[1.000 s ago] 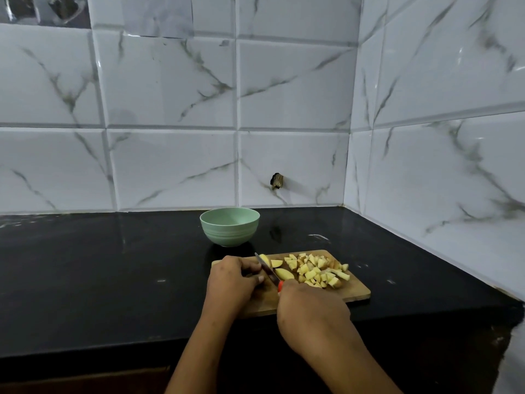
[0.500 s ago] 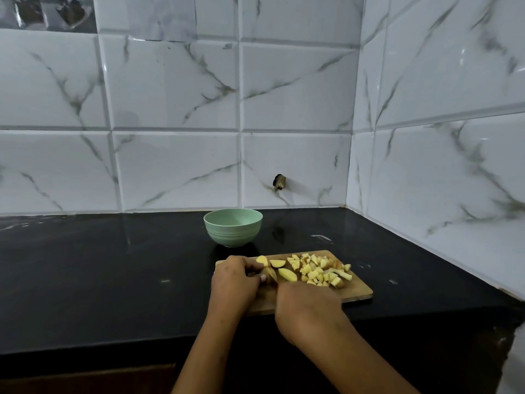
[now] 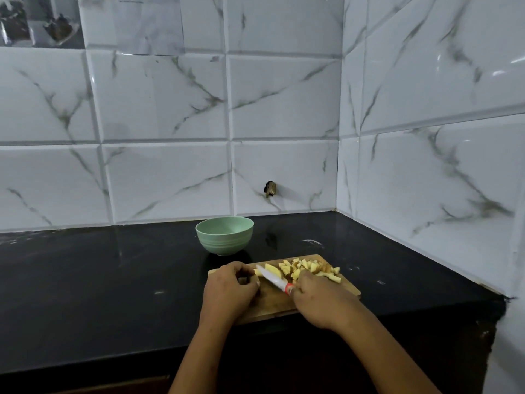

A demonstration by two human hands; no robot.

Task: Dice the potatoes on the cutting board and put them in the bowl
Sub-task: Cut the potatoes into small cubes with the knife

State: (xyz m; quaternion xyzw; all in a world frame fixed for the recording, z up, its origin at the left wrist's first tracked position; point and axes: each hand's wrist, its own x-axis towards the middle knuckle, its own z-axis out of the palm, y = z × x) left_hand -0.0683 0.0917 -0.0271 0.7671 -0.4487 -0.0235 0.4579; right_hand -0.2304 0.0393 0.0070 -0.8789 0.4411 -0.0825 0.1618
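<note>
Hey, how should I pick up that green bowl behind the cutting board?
Probably pinch the rim of the green bowl from above or from the left: it stands upright, mouth open, and the cutting board crowds its near side.

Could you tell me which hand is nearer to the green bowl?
Left. The left hand, holding a potato piece, lies just in front of the bowl; the right hand, gripping the knife, is further right.

tabletop [image 3: 85, 294]: glossy black, white smears [image 3: 312, 242] toward the back corner | tiles [image 3: 159, 98]: white, grey-veined, on both walls | dark stub [image 3: 270, 189]: low on back wall | pale sheet [image 3: 147, 24]: top left
</note>
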